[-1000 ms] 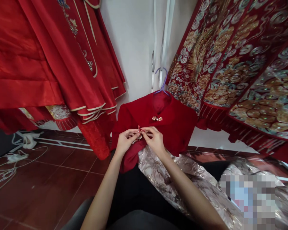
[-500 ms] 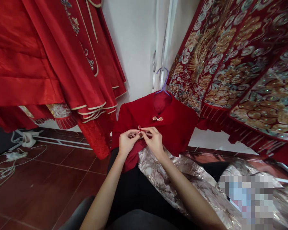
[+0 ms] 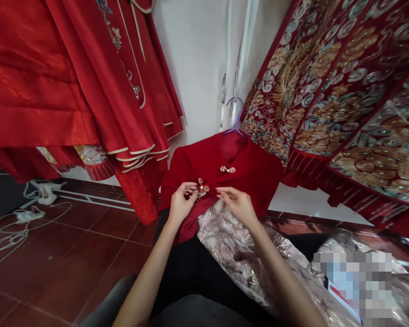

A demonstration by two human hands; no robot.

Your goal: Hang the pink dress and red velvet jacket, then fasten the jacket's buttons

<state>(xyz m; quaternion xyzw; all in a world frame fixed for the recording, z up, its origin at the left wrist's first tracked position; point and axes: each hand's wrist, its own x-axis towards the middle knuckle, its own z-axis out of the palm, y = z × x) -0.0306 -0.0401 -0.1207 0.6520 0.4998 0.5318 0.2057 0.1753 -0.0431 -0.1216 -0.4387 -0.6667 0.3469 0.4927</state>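
Note:
A dark red jacket (image 3: 252,175) hangs on a purple hanger (image 3: 234,119) in front of me. It has a pearl clasp near the collar (image 3: 227,169) and a second beaded clasp (image 3: 202,187) lower down. My left hand (image 3: 181,203) has its fingers curled on the jacket's front edge just left of the lower clasp. My right hand (image 3: 238,203) lies a little to the right of that clasp, fingers loosely spread and holding nothing, over a pale floral brocade cloth (image 3: 238,254).
Red satin robes (image 3: 71,86) hang at the left. Heavily embroidered red and gold garments (image 3: 341,91) hang at the right. White cables and a power strip (image 3: 23,213) lie on the dark red tiled floor (image 3: 71,254). A white wall (image 3: 197,68) stands behind.
Both hands were pinched together on the lower clasp. My right hand has drawn away to the right and opened, leaving the clasp in plain view beside my left hand.

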